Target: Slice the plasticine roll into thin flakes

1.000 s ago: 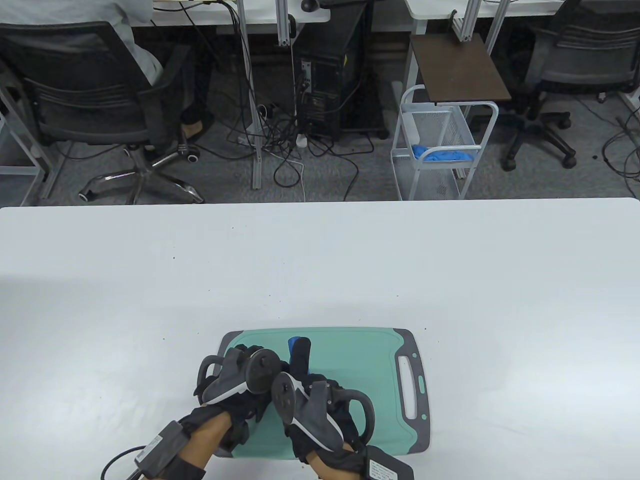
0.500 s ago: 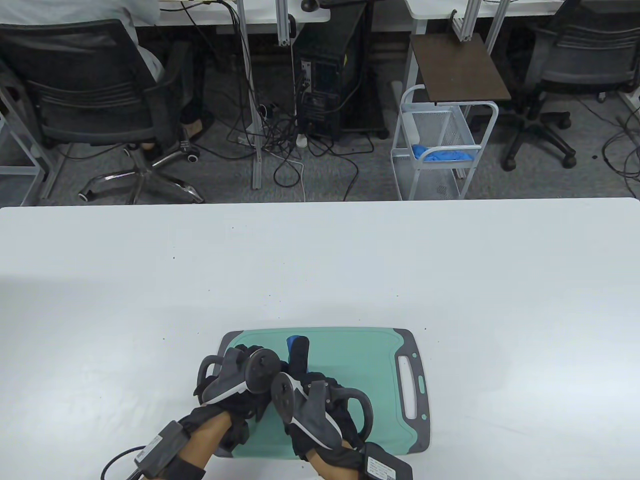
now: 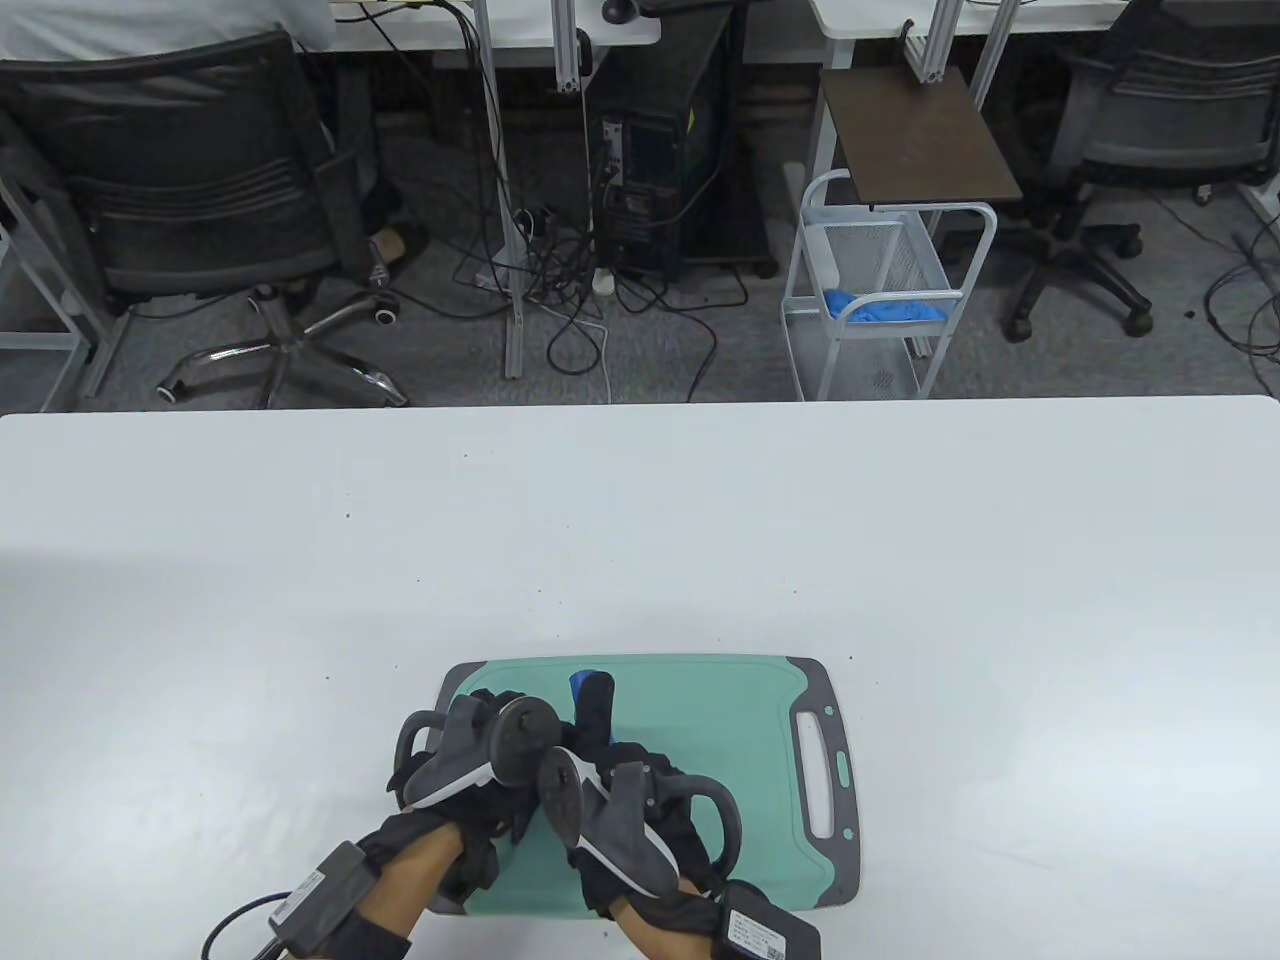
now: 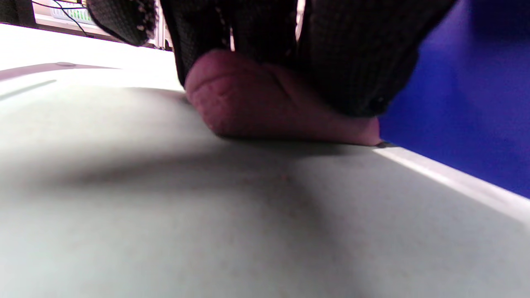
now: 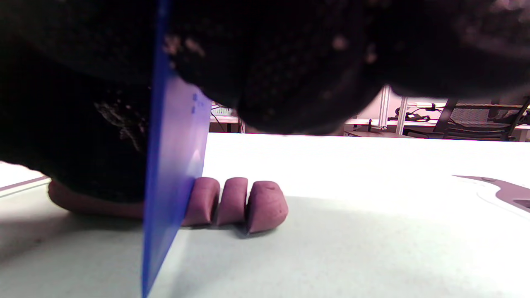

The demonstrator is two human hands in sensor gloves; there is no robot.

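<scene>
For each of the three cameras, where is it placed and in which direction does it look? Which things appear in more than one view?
Table view: above, looking down at the cutting board; both gloved hands, left hand, right hand.
Left wrist view: low over the board, facing the plasticine roll under gloved fingers.
Right wrist view: low over the board, facing the blue blade and three cut slices.
Shared: both wrist views show the roll, the blade and the board.

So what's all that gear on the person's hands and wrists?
Both the left hand and right hand wear black mesh gloves. A grey, ring-shaped tracker is strapped on the back of each. Grey boxes with white labels sit on the bare forearms, and a black cable trails from the left one.
</scene>
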